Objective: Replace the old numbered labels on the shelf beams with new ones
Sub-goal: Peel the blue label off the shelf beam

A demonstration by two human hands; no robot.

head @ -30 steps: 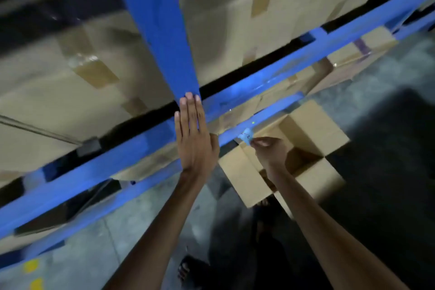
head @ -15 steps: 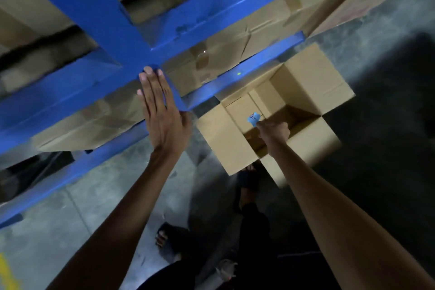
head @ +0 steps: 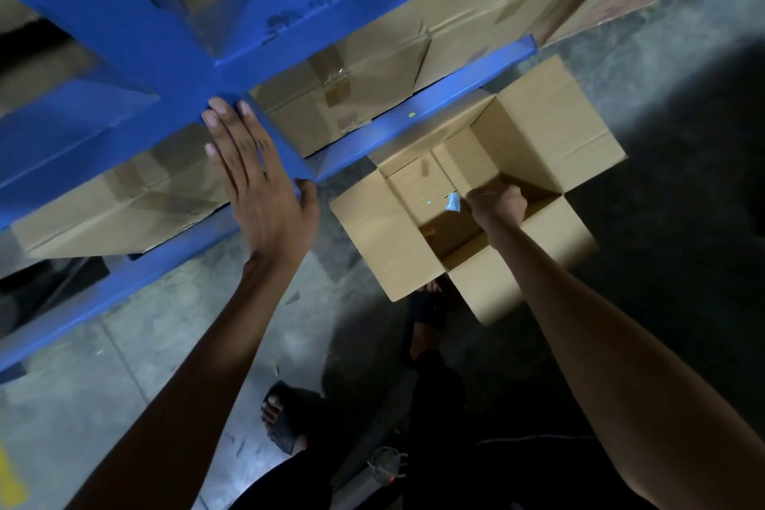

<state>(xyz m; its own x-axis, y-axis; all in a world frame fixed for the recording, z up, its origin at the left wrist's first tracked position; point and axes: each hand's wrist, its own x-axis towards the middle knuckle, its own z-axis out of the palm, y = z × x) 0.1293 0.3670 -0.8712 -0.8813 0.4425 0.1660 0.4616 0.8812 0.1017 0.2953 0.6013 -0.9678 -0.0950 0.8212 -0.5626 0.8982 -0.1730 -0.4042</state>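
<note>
My left hand (head: 261, 195) lies flat, fingers together, against the blue upright (head: 165, 50) of the rack where it meets the lower shelf beam (head: 414, 120). My right hand (head: 499, 205) is closed and pinches a small crumpled pale-blue label scrap (head: 452, 203). It hovers over the mouth of an open cardboard box (head: 546, 137) on the floor. A tiny yellow-green speck (head: 412, 115) sits on the lower beam's face. No numbers can be read on any label.
Taped cardboard cartons (head: 372, 70) fill the rack between the blue beams. The grey concrete floor (head: 103, 364) runs below, dark at the right. My sandalled feet (head: 281, 418) stand close to the open box. A yellow floor mark (head: 10, 480) shows at the bottom left.
The view tilted down. My right hand pulled away from the lower beam with the blue scrap and dropped over the open box. My left hand stayed pressed on the upright.
</note>
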